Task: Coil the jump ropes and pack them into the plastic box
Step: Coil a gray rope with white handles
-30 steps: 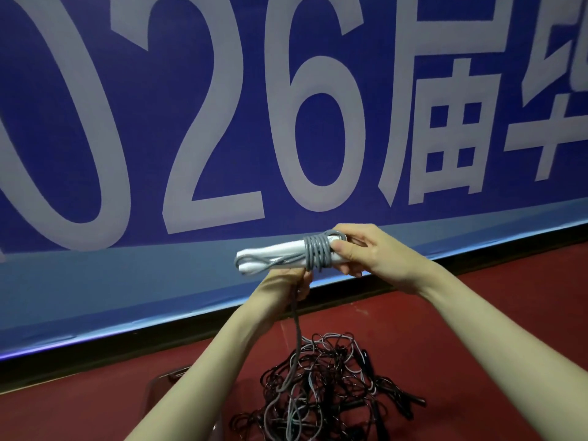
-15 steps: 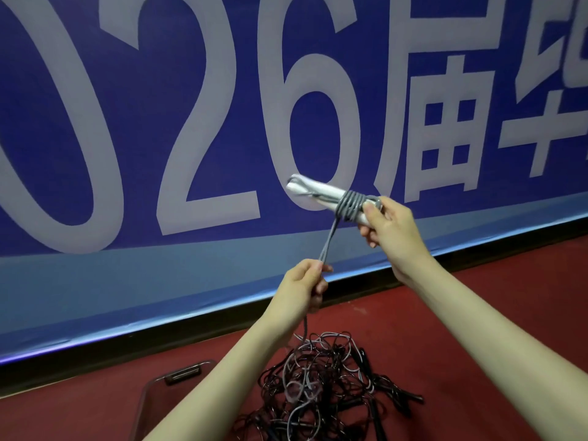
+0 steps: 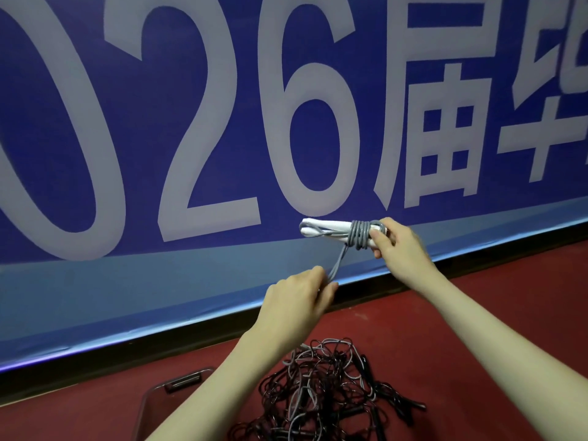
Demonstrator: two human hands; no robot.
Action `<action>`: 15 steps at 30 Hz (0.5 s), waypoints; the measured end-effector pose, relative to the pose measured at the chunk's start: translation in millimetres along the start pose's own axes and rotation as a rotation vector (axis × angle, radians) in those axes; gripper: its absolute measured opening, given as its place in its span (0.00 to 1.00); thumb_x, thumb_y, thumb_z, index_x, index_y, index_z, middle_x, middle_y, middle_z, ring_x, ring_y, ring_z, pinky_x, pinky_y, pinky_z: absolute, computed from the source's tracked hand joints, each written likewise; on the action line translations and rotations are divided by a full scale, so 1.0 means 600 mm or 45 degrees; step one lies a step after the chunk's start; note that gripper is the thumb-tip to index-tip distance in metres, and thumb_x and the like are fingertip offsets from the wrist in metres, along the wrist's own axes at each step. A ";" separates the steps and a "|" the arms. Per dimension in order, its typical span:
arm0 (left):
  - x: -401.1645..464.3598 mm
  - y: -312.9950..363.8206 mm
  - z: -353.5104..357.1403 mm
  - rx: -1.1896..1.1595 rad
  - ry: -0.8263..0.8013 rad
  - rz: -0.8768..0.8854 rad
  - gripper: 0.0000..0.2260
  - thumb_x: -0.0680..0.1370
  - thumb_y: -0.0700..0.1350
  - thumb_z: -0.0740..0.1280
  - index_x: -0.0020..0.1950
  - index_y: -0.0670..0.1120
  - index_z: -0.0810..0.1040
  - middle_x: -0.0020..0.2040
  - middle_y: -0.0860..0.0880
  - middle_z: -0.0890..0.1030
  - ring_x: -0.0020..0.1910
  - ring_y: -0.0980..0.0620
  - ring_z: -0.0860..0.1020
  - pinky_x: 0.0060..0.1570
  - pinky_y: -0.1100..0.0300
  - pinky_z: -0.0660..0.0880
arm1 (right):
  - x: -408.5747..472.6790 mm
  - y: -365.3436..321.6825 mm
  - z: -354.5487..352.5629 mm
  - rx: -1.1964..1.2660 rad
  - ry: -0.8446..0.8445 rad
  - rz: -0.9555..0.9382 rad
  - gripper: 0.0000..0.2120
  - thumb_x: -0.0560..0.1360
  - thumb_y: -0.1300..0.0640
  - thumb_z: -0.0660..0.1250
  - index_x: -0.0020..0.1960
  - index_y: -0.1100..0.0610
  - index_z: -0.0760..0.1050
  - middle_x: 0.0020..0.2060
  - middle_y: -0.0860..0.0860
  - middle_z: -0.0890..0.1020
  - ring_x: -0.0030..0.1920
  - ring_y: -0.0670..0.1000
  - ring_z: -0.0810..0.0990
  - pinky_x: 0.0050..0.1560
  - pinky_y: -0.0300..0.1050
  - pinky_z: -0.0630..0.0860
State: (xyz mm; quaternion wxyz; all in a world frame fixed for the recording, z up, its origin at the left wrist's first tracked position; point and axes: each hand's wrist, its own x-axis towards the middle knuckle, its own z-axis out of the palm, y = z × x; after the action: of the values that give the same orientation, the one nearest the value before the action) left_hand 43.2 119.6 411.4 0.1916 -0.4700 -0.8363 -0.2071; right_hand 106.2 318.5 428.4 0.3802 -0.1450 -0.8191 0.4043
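Note:
My right hand (image 3: pixel 399 241) grips the right end of a white-handled jump rope (image 3: pixel 327 227), held level in front of the banner. Several turns of its grey cord (image 3: pixel 359 234) are wound around the two handles. My left hand (image 3: pixel 300 296), lower and to the left, pinches the free stretch of that cord, which runs taut up to the coil. A tangled pile of black and grey jump ropes (image 3: pixel 321 393) lies on the red floor below. A clear plastic box (image 3: pixel 178 385) with a dark latch sits left of the pile, partly hidden by my left forearm.
A large blue banner (image 3: pixel 222 122) with pale numerals and characters fills the wall ahead. A black skirting strip (image 3: pixel 95 370) runs between it and the red floor (image 3: pixel 477 329).
My right hand brought the handles from tilted back to level, slightly lower. My left hand stayed below the coil, still pulling the cord taut after the last turn.

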 end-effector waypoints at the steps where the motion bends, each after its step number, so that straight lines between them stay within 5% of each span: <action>1: 0.001 0.002 -0.005 0.022 0.014 0.031 0.13 0.82 0.56 0.55 0.47 0.47 0.68 0.40 0.50 0.75 0.40 0.43 0.74 0.38 0.53 0.69 | -0.003 -0.002 0.000 -0.080 -0.016 -0.047 0.08 0.82 0.57 0.59 0.49 0.59 0.73 0.32 0.55 0.77 0.31 0.50 0.70 0.30 0.39 0.66; 5: 0.013 -0.004 -0.023 0.034 0.140 0.148 0.13 0.83 0.55 0.55 0.47 0.46 0.70 0.42 0.51 0.75 0.41 0.43 0.75 0.36 0.53 0.68 | -0.007 -0.004 -0.008 -0.191 -0.060 -0.163 0.07 0.83 0.56 0.58 0.52 0.58 0.72 0.37 0.60 0.79 0.35 0.57 0.73 0.34 0.46 0.66; 11: 0.025 -0.031 -0.038 0.152 0.405 0.351 0.17 0.79 0.56 0.54 0.43 0.47 0.75 0.36 0.51 0.77 0.30 0.43 0.76 0.23 0.54 0.71 | -0.009 -0.011 -0.009 -0.307 -0.226 -0.292 0.04 0.82 0.57 0.59 0.50 0.56 0.70 0.30 0.56 0.73 0.28 0.48 0.65 0.31 0.43 0.61; 15: 0.029 -0.048 -0.060 0.089 0.401 0.360 0.17 0.78 0.58 0.54 0.46 0.49 0.77 0.39 0.53 0.78 0.33 0.45 0.76 0.26 0.52 0.73 | -0.013 -0.032 -0.006 -0.430 -0.456 -0.352 0.06 0.82 0.55 0.60 0.47 0.55 0.69 0.33 0.57 0.76 0.31 0.55 0.68 0.34 0.47 0.66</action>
State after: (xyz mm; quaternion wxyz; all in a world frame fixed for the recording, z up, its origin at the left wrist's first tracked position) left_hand 14.1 99.3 446.2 0.3633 -0.5377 -0.7283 -0.2201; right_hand 115.3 304.4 440.6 0.2513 -0.0194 -0.9411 0.2254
